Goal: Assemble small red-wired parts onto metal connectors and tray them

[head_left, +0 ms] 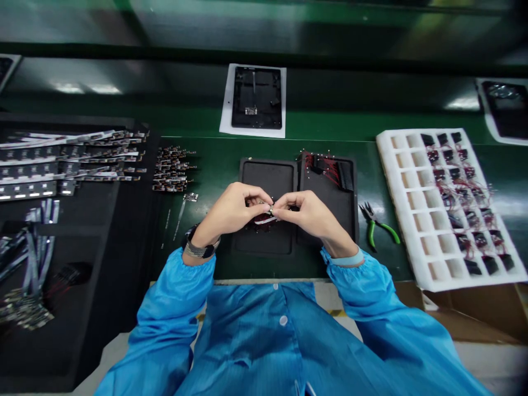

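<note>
Both hands meet over the left black tray (pixel 268 173). My left hand (pixel 241 206) is closed, thumb and fingers pinching a small circuit board (pixel 270 209). From the other side my right hand (pixel 303 212) pinches the same board at its edge, fingertips almost touching the left ones. A pale ribbon cable (pixel 265 221) curves just below the fingertips. Dark red wires show beneath the hands, partly hidden by them. The right black tray (pixel 325 214) adjoins the left one and holds black parts with red wires (pixel 345 175) near its top.
Green-handled pliers (pixel 377 226) lie right of the trays. Beyond them stands a white foam tray (pixel 402 231) with black wired parts. Stacked circuit boards (pixel 171 169) and a board with ribbon (pixel 190 197) lie left. A tablet housing (pixel 258 99) sits behind on the green surface.
</note>
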The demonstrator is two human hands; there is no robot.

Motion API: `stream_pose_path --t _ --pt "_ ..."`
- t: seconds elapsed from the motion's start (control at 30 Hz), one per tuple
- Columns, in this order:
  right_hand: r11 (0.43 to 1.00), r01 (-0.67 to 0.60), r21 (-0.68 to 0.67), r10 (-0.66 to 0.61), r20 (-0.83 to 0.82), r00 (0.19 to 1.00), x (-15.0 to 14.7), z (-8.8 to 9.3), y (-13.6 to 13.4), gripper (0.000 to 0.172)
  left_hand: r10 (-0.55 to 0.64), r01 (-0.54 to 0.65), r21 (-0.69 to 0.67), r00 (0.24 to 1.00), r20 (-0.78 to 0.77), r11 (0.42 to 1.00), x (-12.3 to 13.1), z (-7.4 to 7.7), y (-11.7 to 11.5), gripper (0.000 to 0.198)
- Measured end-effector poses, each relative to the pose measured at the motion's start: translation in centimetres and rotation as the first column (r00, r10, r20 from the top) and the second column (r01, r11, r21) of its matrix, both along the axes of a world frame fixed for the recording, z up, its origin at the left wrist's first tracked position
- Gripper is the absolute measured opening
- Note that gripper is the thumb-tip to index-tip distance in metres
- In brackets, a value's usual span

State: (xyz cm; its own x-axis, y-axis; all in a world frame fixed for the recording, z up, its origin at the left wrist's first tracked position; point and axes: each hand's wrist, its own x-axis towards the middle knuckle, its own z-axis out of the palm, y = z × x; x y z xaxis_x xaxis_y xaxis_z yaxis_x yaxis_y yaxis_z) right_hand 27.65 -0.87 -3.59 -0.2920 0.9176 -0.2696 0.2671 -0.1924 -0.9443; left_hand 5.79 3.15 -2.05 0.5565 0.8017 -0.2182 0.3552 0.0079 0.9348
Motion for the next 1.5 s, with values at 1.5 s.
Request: stream_pose_path --t 1.5 --pt "0.936 0.127 0.328 -0.031 -0.285 0.958 3.2 2.3 -0.7 0.027 0.445 -0.472 0.079 0.866 0.231 0.878 -2.5 3.6 -2.3 0.035"
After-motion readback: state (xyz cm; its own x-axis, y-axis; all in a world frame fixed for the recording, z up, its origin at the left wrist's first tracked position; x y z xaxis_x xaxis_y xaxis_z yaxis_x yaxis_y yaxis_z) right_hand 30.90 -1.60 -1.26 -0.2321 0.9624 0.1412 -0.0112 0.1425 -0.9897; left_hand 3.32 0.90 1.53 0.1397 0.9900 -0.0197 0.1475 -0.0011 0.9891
